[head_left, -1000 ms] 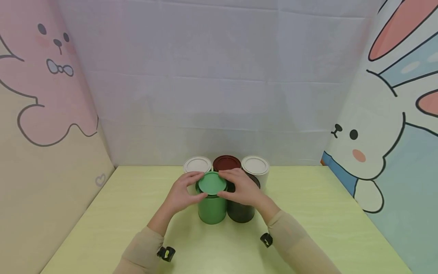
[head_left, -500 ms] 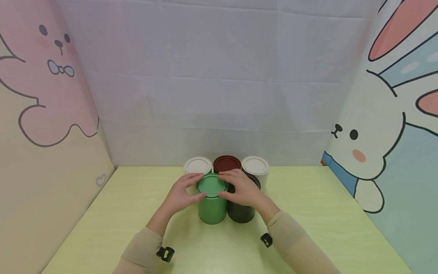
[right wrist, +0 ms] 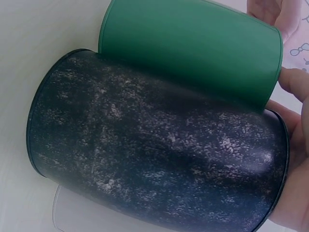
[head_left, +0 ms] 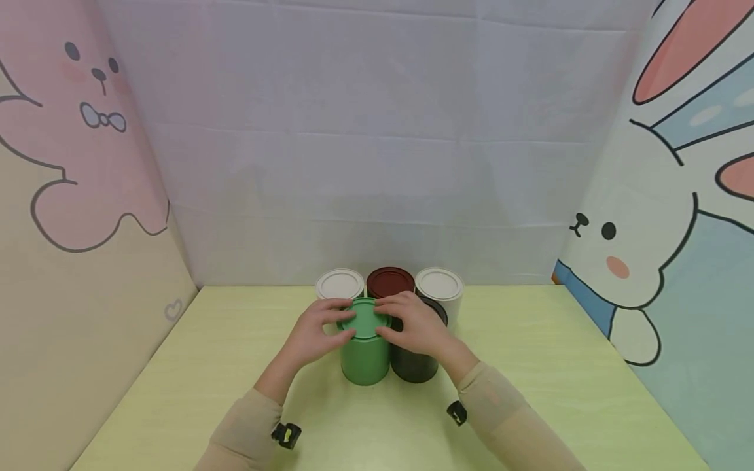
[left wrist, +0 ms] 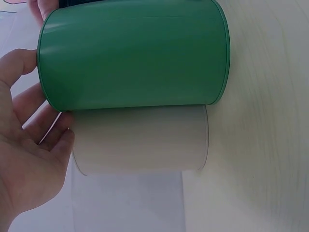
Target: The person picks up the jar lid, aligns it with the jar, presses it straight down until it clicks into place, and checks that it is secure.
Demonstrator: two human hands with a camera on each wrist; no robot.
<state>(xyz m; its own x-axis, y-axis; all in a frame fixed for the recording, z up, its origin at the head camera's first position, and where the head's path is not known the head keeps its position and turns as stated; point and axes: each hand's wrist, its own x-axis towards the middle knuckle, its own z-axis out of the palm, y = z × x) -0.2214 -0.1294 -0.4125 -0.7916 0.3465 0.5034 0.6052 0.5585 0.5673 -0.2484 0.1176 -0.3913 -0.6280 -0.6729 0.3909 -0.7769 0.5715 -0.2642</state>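
A green can stands upright on the table, its flat green lid lying level on top. My left hand is at the lid's left side, thumb in front and fingers spread toward the back. Opposite it, my right hand touches the lid's right side with spread fingertips. In the left wrist view the green can's side fills the upper part, with the hand at its rim. A black can with pale mottling stands right beside the green one, partly under my right hand in the head view.
Behind stand a white can, a can with a dark red lid and another white can, close together. The pale green table ends at a white back wall. Cartoon-printed panels flank both sides.
The green lid, tilted between both hands a second ago, has gone down flat onto the green can. Fingertips have shifted slightly inward onto the lid. The other cans have not moved.
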